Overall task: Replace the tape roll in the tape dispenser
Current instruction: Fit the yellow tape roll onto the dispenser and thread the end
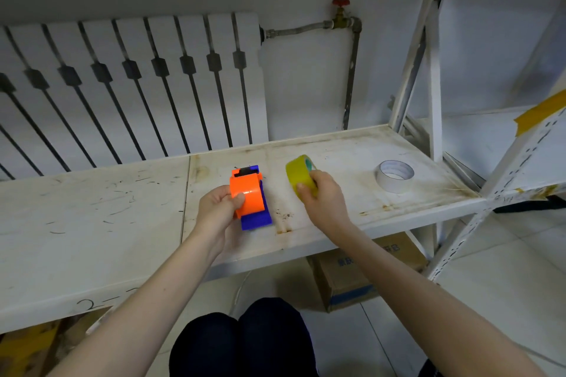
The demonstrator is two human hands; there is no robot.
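Observation:
An orange and blue tape dispenser sits on the white shelf. My left hand grips its orange body from the left, thumb on top. To its right, my right hand holds a yellow tape roll on edge, just above or on the shelf; I cannot tell if it touches. A white tape roll lies flat further right, apart from both hands.
A radiator and a pipe with a red valve stand behind the shelf. White shelf uprights rise at the right. A cardboard box sits on the floor below. My knees are under the shelf edge.

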